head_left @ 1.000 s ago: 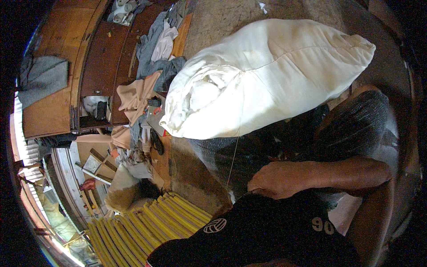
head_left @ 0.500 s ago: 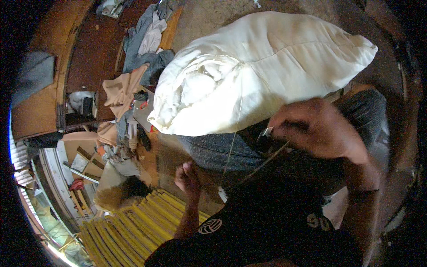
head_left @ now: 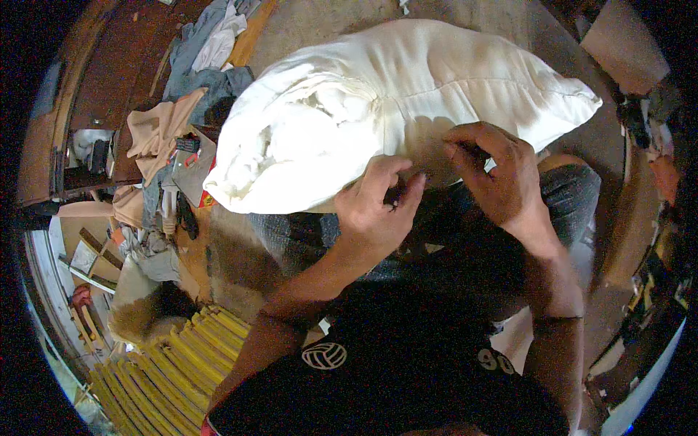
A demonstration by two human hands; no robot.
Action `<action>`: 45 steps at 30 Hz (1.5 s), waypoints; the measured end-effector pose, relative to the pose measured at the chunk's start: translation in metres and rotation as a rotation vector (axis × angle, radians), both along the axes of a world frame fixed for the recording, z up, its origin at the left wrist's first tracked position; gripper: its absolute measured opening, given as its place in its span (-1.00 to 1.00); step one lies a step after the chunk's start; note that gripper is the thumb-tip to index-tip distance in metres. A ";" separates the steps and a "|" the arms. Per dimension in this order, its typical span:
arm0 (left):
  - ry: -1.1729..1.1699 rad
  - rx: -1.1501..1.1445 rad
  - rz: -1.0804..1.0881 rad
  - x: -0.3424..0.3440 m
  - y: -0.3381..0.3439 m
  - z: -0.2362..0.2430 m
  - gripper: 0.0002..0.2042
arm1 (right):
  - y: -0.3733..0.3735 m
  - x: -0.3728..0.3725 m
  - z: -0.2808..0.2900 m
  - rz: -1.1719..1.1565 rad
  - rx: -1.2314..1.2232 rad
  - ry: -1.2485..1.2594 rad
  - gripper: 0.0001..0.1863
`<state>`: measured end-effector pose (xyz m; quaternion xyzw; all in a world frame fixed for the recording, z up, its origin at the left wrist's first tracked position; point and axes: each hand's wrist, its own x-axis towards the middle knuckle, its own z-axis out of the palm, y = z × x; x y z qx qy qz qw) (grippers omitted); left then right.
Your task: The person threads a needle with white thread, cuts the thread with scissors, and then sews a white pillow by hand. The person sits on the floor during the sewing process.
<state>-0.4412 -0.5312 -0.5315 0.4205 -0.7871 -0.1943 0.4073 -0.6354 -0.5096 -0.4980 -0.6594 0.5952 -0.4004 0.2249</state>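
A big white stuffed cushion lies across my lap. Its left end gapes, and white fluffy filling shows inside. A seam runs from that opening toward the pointed right corner. My left hand is at the cushion's near edge, fingers curled and thumb close to the index finger; whatever it may hold is too small to see. To its right, my right hand pinches thumb and index fingertips together in front of the cushion, casting a shadow on the cloth. Anything in that pinch cannot be made out.
Grey and white cloths lie at the far left, with a peach cloth nearer. A yellow slatted surface is at the lower left. Brown wooden cabinets line the left, and a cardboard piece is at the upper right.
My left hand has risen from beside my lap to the cushion's near edge. My right hand has moved up to the cushion. The thread stretched between cushion and hands no longer shows.
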 end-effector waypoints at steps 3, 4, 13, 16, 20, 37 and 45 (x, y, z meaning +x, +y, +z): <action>0.017 -0.059 -0.011 -0.001 -0.002 -0.005 -0.67 | -0.004 0.001 0.000 -0.012 -0.014 -0.001 -0.85; 0.014 -0.064 -0.015 -0.001 -0.001 -0.006 -0.66 | -0.003 0.001 -0.001 -0.015 -0.014 -0.003 -0.85; -0.006 0.020 0.018 0.002 0.002 -0.009 -0.65 | -0.005 -0.003 -0.004 -0.024 -0.058 -0.011 -0.86; -0.002 -0.035 0.002 0.005 -0.001 -0.015 -0.62 | -0.005 0.000 -0.002 -0.028 -0.057 0.015 -0.86; 0.026 0.015 0.012 0.001 0.001 -0.013 -0.59 | -0.006 -0.001 -0.009 -0.036 -0.148 0.031 -0.86; 0.164 0.175 0.016 -0.002 0.001 -0.014 -0.57 | -0.007 -0.001 -0.017 -0.025 -0.059 -0.170 -0.86; 0.152 0.163 0.014 -0.003 0.001 -0.011 -0.56 | -0.008 0.000 -0.019 -0.003 -0.114 -0.160 -0.85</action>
